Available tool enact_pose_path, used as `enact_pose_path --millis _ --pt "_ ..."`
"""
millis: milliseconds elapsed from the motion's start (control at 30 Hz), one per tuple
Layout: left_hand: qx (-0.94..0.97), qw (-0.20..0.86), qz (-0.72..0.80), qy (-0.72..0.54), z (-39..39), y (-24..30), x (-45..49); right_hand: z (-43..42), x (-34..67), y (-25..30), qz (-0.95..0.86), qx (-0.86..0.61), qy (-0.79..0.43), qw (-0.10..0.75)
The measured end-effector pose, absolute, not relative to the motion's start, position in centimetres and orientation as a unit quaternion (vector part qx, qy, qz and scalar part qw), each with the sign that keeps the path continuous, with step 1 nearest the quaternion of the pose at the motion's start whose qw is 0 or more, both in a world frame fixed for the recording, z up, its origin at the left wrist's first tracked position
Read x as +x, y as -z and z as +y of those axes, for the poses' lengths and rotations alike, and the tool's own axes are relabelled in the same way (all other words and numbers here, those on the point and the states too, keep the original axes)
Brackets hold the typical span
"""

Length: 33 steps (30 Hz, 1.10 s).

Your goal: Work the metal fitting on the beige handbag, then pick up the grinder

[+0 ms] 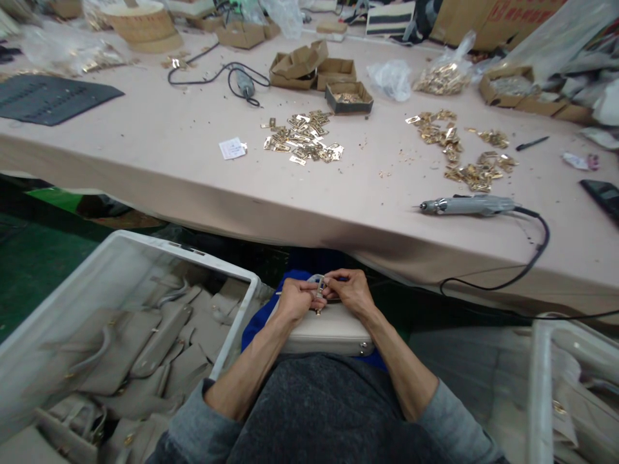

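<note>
A beige handbag (pixel 324 332) lies on my lap over a blue cloth (pixel 254 328). Above its top edge, my left hand (pixel 297 301) is closed with thumb and fingers around a small gold metal fitting (pixel 320 287). From the other side my right hand (pixel 352 291) pinches the same fitting, fingertips close to those of the left. A pale curved strip shows behind the fingers; whether it is strap or film I cannot make out. Another small gold piece (pixel 318 312) sits on the bag just below the fingers.
A white crate (pixel 236 267) of beige bags stands at left, another crate (pixel 541 386) at right. On the cloth-covered table lie gold plates (pixel 304 136), gold fittings (pixel 476 175), a corded electric screwdriver (pixel 469 205), a small box (pixel 349 98) and a black pen (pixel 532 144).
</note>
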<state>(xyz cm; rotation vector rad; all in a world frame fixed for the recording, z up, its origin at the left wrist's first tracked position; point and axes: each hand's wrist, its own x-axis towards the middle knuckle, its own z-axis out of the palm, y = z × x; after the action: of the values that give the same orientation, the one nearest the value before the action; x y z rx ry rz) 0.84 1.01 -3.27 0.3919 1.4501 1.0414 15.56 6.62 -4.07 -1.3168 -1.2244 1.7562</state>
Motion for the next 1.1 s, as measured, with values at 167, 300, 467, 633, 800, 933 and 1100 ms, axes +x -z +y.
enact_pose_path --millis 167,300,467,633,800,933,1100 --pt "0.176 0.618 0.620 -0.450 0.9 3.0 0.7 6.5 15.6 4.2 -0.474 -0.494 -0.662 0.304" --pt "0.187 0.618 0.613 -0.456 0.8 3.1 0.6 6.4 15.5 4.4 -0.497 -0.483 -0.648 0.315" --pt "0.197 0.620 0.606 -0.459 0.7 3.4 0.6 6.4 15.5 4.4 -0.507 -0.491 -0.638 0.309" --pt "0.207 0.610 0.610 -0.461 0.8 3.6 0.6 6.5 15.2 4.3 -0.521 -0.489 -0.623 0.319" --pt "0.197 0.597 0.624 -0.465 1.0 3.6 0.7 6.9 15.6 4.4 -0.518 -0.477 -0.641 0.307" --pt "0.205 0.595 0.626 -0.460 1.0 3.8 0.7 7.5 16.8 4.2 -0.520 -0.405 -0.710 0.248" --pt "0.241 0.590 0.637 -0.433 0.8 4.1 0.5 8.2 17.8 4.3 -0.537 -0.353 -0.739 0.203"
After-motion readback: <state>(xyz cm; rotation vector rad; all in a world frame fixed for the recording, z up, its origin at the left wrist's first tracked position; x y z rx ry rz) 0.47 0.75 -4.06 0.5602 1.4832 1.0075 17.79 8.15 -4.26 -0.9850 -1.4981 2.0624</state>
